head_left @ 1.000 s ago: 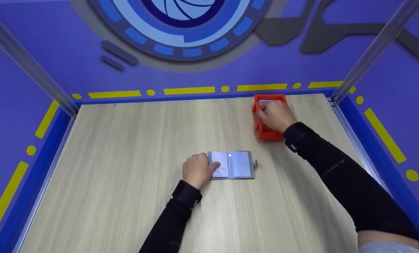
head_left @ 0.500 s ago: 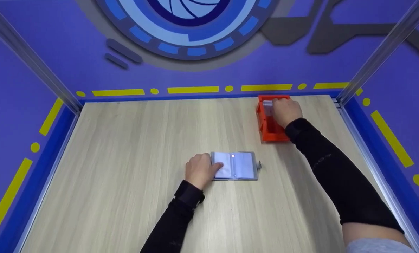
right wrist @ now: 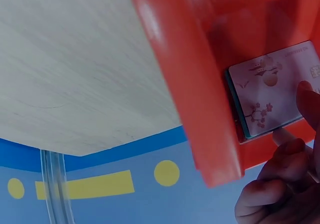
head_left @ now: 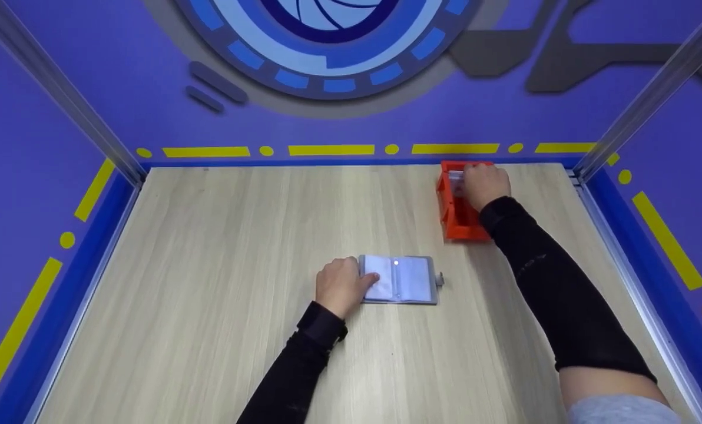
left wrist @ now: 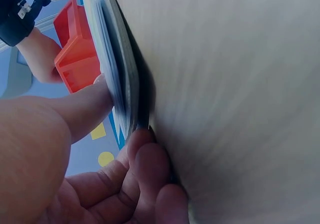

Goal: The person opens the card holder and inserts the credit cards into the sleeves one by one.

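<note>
An opened card holder [head_left: 414, 280] with clear sleeve pages and a snap tab on its right side lies on the table. My left hand [head_left: 340, 288] grips its left edge, the thumb on the page and the fingers curled beneath, as the left wrist view shows. Farther back on the right, my right hand [head_left: 486, 184] reaches into a red plastic bin [head_left: 467, 233]. Inside it, the right wrist view shows a pale card [right wrist: 270, 96] with a chip and a blossom print, on top of other cards. My right thumb lies on its face and a finger meets its edge, pinching it.
The wood-grain table [head_left: 239, 247] is enclosed by blue-purple walls [head_left: 121, 88] with yellow markings and metal corner posts [head_left: 639, 106]. The bin stands close to the back wall.
Within the bin, my right hand has shifted toward its right side, baring more of the interior. The left hand keeps the same hold on the card holder. The head view has drifted slightly.
</note>
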Available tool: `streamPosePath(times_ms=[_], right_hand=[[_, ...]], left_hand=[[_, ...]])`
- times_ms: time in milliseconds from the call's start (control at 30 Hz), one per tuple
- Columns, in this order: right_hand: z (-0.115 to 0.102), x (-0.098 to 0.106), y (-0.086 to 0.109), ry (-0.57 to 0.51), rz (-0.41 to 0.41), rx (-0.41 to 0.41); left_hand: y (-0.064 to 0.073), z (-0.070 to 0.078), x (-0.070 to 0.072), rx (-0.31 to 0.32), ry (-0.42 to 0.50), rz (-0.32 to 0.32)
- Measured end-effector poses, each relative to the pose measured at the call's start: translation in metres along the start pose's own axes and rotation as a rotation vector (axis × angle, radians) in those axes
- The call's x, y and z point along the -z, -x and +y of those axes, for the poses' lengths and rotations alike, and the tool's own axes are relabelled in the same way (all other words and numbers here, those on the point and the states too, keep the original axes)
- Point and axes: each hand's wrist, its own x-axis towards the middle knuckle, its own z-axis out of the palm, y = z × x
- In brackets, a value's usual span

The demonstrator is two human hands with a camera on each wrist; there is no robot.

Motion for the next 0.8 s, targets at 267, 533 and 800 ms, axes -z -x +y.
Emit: streamPosePath(times_ms=[267,533,800], right_hand=[[-0.0027,-0.0023,-0.0074,0.012,0.008,0.000],[-0.0024,0.0024,-0.0061,0.007,0.002,-0.001],[0.0043,0.0025,-0.0007,0.016,0.068,0.045]], left_hand=[[-0.0001,-0.0008,0.0010,-0.006,-0.011,0.007],[-0.0010,0.0000,0.0012,-0.003,-0.027,0.006],[-0.0012,-0.0003,0.0001,0.006,-0.026,-0.006]])
